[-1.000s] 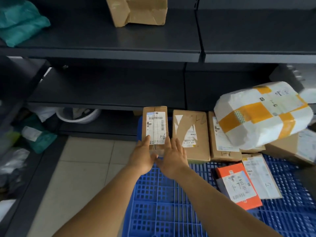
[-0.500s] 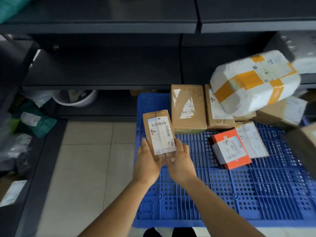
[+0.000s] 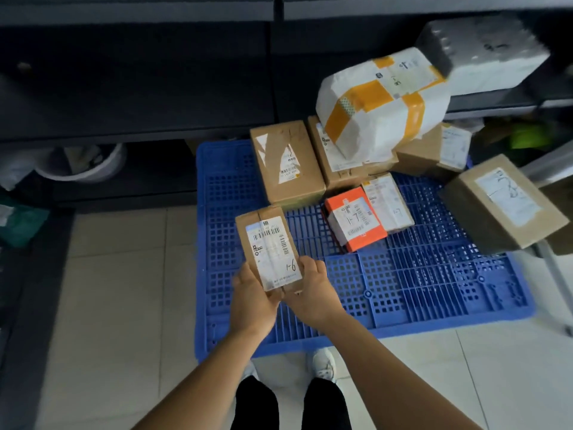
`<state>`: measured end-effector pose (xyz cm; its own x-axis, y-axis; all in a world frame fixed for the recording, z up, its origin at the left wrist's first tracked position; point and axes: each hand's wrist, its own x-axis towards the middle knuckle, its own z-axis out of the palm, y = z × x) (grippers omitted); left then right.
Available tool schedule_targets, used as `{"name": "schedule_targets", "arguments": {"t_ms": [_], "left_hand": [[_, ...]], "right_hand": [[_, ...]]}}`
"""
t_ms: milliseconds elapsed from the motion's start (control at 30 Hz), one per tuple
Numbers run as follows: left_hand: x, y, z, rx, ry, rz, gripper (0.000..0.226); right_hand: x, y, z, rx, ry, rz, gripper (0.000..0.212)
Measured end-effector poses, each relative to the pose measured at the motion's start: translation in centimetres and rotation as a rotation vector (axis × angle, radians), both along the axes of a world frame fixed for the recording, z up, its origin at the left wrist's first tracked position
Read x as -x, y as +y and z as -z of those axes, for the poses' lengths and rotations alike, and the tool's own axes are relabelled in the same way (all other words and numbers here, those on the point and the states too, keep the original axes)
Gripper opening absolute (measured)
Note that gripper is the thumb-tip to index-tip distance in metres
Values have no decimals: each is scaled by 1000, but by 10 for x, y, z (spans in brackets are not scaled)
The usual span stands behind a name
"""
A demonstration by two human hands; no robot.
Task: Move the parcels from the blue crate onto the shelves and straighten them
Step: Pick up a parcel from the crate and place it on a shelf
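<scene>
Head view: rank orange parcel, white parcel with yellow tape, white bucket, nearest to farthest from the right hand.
From the right hand, which grips the small labelled box:
1. Orange parcel, up and to the right on the blue crate.
2. White parcel with yellow tape, farther back right, on top of the brown boxes.
3. White bucket, far left under the shelf.
</scene>
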<state>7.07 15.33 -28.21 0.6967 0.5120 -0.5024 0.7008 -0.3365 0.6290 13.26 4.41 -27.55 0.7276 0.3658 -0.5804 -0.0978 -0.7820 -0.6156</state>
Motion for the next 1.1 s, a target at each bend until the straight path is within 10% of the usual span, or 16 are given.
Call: {"name": "schedule_targets", "arguments": {"t_ms": [600, 1100], "left_hand": [[-40, -56, 6, 74, 119, -130, 77], [-26, -49, 0, 340, 39, -204, 55]], "right_hand": [[-122, -87, 41, 279, -74, 54, 115], [-112, -92, 58, -100, 147, 188, 34]]}}
